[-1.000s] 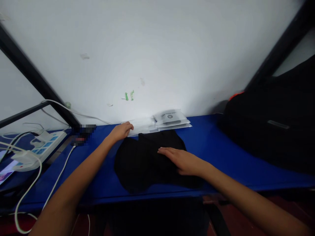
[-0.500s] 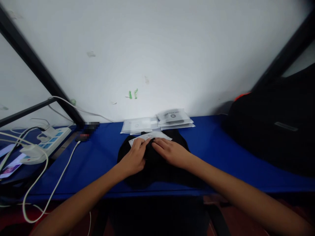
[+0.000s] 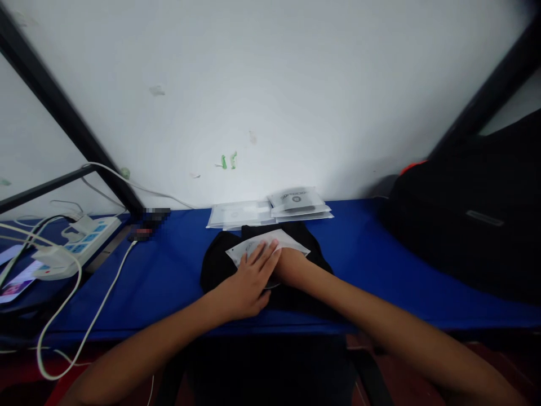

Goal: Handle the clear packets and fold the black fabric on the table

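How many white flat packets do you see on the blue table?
3 sure: one on the black cloth, under the left hand; one by the wall; a stack beside it, perhaps hiding more.

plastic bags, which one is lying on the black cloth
The bag under the left hand, atop the black cloth. The other bags lie stacked on the blue table by the wall.

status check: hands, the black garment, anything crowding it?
Left hand flat on clear packet atop black garment. Right hand mostly hidden under left hand, grip unclear. Packet stack just behind, black bag at right.
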The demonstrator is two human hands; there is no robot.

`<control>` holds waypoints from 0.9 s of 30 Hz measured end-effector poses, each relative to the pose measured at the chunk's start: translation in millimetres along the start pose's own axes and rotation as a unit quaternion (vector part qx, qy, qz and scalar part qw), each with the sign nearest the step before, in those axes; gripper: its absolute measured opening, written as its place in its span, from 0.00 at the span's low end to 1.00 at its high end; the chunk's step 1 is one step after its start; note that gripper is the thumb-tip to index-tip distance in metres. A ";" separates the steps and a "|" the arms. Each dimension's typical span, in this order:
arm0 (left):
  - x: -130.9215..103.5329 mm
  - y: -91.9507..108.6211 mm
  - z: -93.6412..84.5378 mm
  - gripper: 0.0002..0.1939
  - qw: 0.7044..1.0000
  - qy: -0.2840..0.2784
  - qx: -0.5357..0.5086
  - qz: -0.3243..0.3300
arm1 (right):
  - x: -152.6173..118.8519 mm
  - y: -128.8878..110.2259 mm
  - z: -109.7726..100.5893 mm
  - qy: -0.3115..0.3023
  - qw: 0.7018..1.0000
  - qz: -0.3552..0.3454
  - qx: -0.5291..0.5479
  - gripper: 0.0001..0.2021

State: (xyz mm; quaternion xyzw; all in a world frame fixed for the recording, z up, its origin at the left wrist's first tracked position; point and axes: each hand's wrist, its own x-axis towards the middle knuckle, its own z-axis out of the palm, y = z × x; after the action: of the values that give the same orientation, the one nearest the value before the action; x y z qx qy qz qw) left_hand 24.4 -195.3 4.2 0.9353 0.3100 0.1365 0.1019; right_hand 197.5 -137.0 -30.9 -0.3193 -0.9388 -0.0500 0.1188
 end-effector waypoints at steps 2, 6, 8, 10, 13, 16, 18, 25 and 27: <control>-5.0 -8.3 -3.1 0.47 0.999 0.029 -0.011 0.017 | -1.9 4.1 -9.3 -0.019 1.000 0.011 0.011 0.13; -16.2 -25.2 -10.3 0.20 0.976 0.213 -0.036 0.031 | -13.2 7.3 -48.4 -0.004 0.998 0.017 0.061 0.13; -19.3 -27.2 -13.0 0.09 0.958 0.282 -0.033 0.044 | -18.7 2.5 -65.3 0.082 0.991 -0.004 0.109 0.15; -19.9 -25.2 -14.5 0.07 0.950 0.306 -0.027 0.058 | -21.4 -6.3 -73.0 0.196 0.972 -0.030 0.126 0.14; -17.7 -20.1 -13.6 0.07 0.940 0.331 -0.010 0.078 | -18.6 -21.1 -67.7 0.277 0.956 -0.084 0.054 0.10; -14.7 -16.9 -9.7 0.07 0.931 0.357 0.010 0.070 | -11.6 -29.8 -55.4 0.277 0.952 -0.133 0.001 0.06; -13.3 -16.3 -7.5 0.08 0.931 0.360 -0.001 0.052 | -8.2 -30.0 -50.3 0.274 0.951 -0.141 -0.006 0.09; -20.4 -15.8 -24.0 0.05 0.915 0.398 -0.006 0.062 | -23.9 10.5 -54.2 0.238 0.963 -0.124 -0.030 0.10; -25.1 -15.9 -32.0 0.05 0.908 0.414 0.003 0.067 | -34.8 29.3 -55.1 0.224 0.970 -0.092 -0.034 0.10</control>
State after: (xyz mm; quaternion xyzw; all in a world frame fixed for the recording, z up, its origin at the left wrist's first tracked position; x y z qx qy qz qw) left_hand -13.9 -194.6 25.2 0.8134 0.2617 0.5174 -0.0474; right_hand 252.6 -143.7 14.0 -0.2162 -0.9114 -0.1628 0.3099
